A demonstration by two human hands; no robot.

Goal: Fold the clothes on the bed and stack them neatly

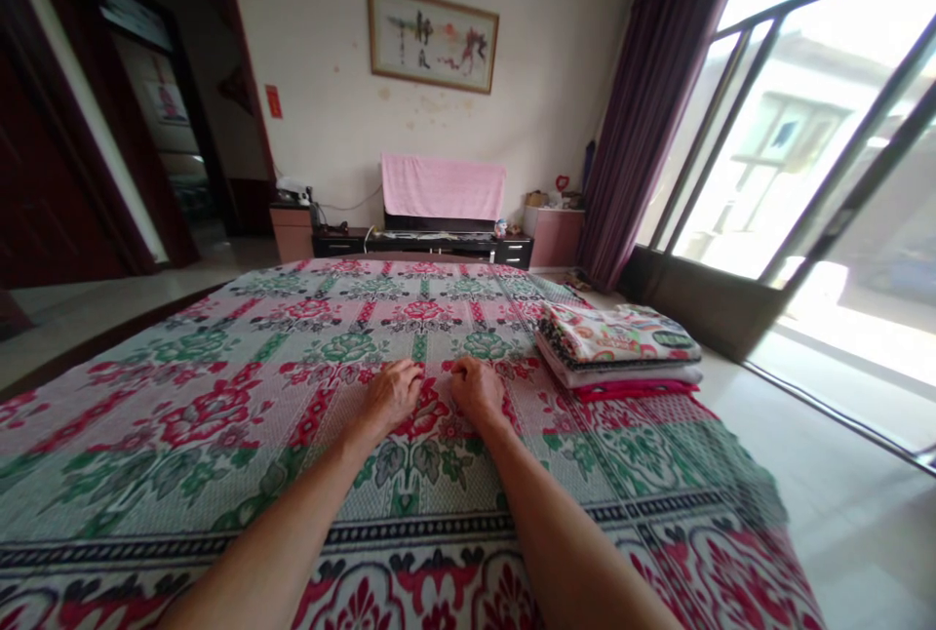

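A large patterned cloth (351,347) with red, green and grey flowers lies spread out flat in front of me. My left hand (397,390) rests on it near the middle, its fingers curled in and pointing right. Opposite, a short gap away, my right hand (479,388) sits on the same cloth with its fingers bent under. Both hands look closed; no object shows in either, and the cloth between them has no visible folds. To the right of my right hand is a stack of folded fabrics (621,347), a printed white piece on top and a red one at the bottom.
Beyond the cloth's far edge stands a low black cabinet (343,245) with a pink towel (444,186) draped over a screen. A purple curtain (636,103) and glass doors (775,142) are at the right. Pale tiled floor (826,474) runs along the right side.
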